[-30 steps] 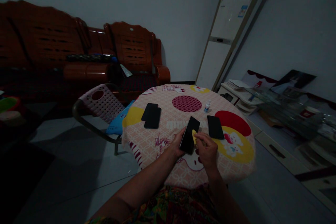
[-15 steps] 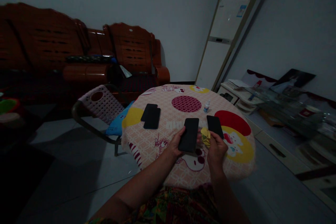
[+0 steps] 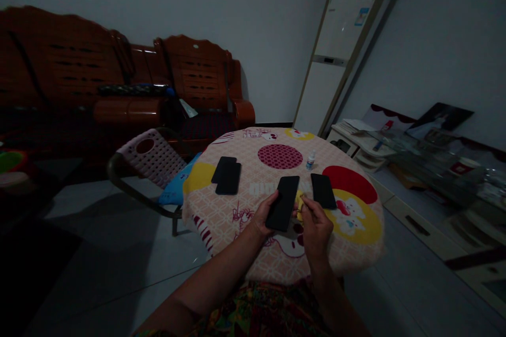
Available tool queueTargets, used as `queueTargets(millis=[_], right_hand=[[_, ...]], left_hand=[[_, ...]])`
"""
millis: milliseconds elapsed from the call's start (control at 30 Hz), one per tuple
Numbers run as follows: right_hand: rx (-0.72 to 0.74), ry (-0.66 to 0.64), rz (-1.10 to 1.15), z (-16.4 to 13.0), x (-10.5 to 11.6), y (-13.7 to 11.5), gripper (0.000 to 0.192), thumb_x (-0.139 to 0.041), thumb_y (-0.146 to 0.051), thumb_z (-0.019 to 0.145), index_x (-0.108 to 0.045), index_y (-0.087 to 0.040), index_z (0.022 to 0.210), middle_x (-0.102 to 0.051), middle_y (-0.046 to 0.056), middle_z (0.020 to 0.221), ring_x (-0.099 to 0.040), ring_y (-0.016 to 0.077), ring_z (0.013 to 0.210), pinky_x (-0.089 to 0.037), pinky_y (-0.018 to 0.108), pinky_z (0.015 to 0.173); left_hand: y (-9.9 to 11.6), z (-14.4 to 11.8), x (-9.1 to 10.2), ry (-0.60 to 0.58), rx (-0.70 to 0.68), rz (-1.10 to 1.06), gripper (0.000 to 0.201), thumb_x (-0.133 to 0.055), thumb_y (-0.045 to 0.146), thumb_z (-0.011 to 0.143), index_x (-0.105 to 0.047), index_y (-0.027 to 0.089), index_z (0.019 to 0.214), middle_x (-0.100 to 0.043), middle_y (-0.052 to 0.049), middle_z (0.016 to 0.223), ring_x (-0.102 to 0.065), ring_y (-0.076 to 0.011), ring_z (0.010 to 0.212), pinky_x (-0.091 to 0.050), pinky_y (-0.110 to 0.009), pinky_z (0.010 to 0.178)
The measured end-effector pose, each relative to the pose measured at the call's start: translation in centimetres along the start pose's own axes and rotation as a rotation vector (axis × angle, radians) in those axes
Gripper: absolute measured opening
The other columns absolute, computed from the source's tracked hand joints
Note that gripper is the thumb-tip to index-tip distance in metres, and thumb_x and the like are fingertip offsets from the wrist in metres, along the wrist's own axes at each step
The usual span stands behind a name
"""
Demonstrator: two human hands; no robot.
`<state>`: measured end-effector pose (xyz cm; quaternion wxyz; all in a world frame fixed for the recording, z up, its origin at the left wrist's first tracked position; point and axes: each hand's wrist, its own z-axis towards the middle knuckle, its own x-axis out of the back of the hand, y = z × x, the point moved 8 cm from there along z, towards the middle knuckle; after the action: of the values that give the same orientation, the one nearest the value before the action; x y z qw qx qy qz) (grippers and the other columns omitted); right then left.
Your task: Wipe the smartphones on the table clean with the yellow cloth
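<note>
- Head view: left hand (image 3: 264, 217) grips a dark phone (image 3: 283, 202) above the counter (image 3: 356, 253); right hand (image 3: 316, 229) pinches a yellow cloth (image 3: 299, 203), touching its edge.
- Wiping looks midway; another phone (image 3: 323, 190) lies just beyond the right fingers, two stacked phones (image 3: 226, 177) well left, apparently untouched.

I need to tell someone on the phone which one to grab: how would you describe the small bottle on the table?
Find the round table with the pink cartoon cloth. At its far side, right of the dark red dotted circle, stands a small bottle. It is the only upright, pale thing there; everything else on the cloth is a flat black phone.
</note>
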<state>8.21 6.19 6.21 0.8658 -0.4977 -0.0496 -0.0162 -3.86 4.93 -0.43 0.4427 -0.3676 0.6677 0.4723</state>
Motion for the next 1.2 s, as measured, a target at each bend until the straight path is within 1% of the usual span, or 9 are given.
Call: queueTargets(millis=[133,233,333,433,667,833,967,1100,1200], right_hand=[[0.033,-0.029,-0.043,0.2,0.0,-0.7,0.026,-0.059,-0.032,0.085,-0.07,-0.019,0.105,-0.069,0.008,0.104,-0.064,0.0215,0.097,-0.052,0.036,0.086],[0.065,-0.014,-0.064,0.8,0.4,-1.4,0.024,-0.057,-0.03,0.085,-0.072,-0.019,0.102,-0.069,0.008,0.101,-0.065,0.0203,0.094,-0.053,0.032,0.08],[0.07,-0.036,-0.062,1.3,0.2,-1.8,0.024,-0.056,-0.029,0.086,-0.072,-0.019,0.1,-0.068,0.008,0.1,-0.066,0.0176,0.082,-0.055,0.028,0.069],[0.055,-0.095,-0.051,1.4,-0.2,-1.9,0.024,-0.054,-0.028,0.086,-0.071,-0.019,0.101,-0.067,0.008,0.099,-0.064,0.0145,0.069,-0.054,0.026,0.059],[0.091,-0.182,-0.089,1.7,-0.2,-2.2,0.018,-0.055,-0.024,0.083,-0.073,-0.02,0.088,-0.067,0.004,0.083,-0.065,0.0168,0.076,-0.054,0.026,0.064],[0.025,-0.15,-0.031,2.7,-1.0,-0.3,0.023,-0.054,-0.03,0.084,-0.073,-0.019,0.092,-0.068,0.005,0.088,-0.064,0.0167,0.075,-0.054,0.028,0.066],[0.008,-0.159,-0.021,3.7,-2.3,1.6,0.023,-0.056,-0.03,0.082,-0.073,-0.018,0.089,-0.068,0.005,0.085,-0.064,0.017,0.077,-0.052,0.028,0.069],[-0.048,-0.226,0.052,3.9,-3.3,3.8,0.022,-0.058,-0.032,0.078,-0.073,-0.016,0.083,-0.067,0.004,0.078,-0.063,0.0166,0.071,-0.05,0.026,0.062],[-0.156,-0.189,0.113,3.9,-3.4,5.7,0.026,-0.061,-0.035,0.075,-0.074,-0.015,0.084,-0.068,0.004,0.076,-0.061,0.0152,0.063,-0.049,0.024,0.054]], left_hand=[[0.0,0.2,0.3,0.025,0.0,-0.005,0.047,-0.041,0.042,0.096,-0.058,0.002,0.115,-0.072,-0.018,0.083,-0.071,-0.024,0.068,-0.057,-0.032,0.063],[-0.4,0.2,-0.1,-0.008,0.028,0.013,0.048,-0.041,0.042,0.095,-0.058,0.002,0.116,-0.071,-0.019,0.087,-0.071,-0.0247,0.072,-0.057,-0.032,0.064],[-0.7,0.0,-0.5,-0.039,0.058,0.041,0.051,-0.04,0.045,0.095,-0.057,0.003,0.118,-0.071,-0.02,0.087,-0.071,-0.0247,0.069,-0.056,-0.032,0.061],[-0.6,-0.2,-0.7,-0.02,0.043,0.048,0.05,-0.036,0.043,0.097,-0.057,0.004,0.119,-0.071,-0.018,0.084,-0.071,-0.0239,0.067,-0.056,-0.032,0.062],[-0.4,0.0,-0.5,0.02,0.024,0.02,0.05,-0.04,0.042,0.096,-0.055,0.001,0.121,-0.071,-0.019,0.085,-0.071,-0.0238,0.071,-0.057,-0.032,0.065],[0.0,0.5,-0.1,0.033,-0.003,0.027,0.048,-0.041,0.042,0.095,-0.057,0.003,0.12,-0.071,-0.018,0.084,-0.071,-0.024,0.07,-0.057,-0.033,0.063],[0.7,0.7,0.7,0.119,-0.046,0.006,0.048,-0.041,0.041,0.096,-0.057,0.002,0.118,-0.071,-0.018,0.083,-0.071,-0.0228,0.068,-0.057,-0.031,0.062],[1.1,0.9,1.6,0.202,-0.065,-0.016,0.046,-0.042,0.04,0.095,-0.057,0.002,0.117,-0.071,-0.017,0.081,-0.07,-0.0226,0.066,-0.056,-0.032,0.062],[1.0,1.2,2.0,0.226,-0.052,0.006,0.047,-0.041,0.04,0.095,-0.056,0.002,0.118,-0.071,-0.018,0.082,-0.07,-0.0232,0.066,-0.056,-0.033,0.061]])
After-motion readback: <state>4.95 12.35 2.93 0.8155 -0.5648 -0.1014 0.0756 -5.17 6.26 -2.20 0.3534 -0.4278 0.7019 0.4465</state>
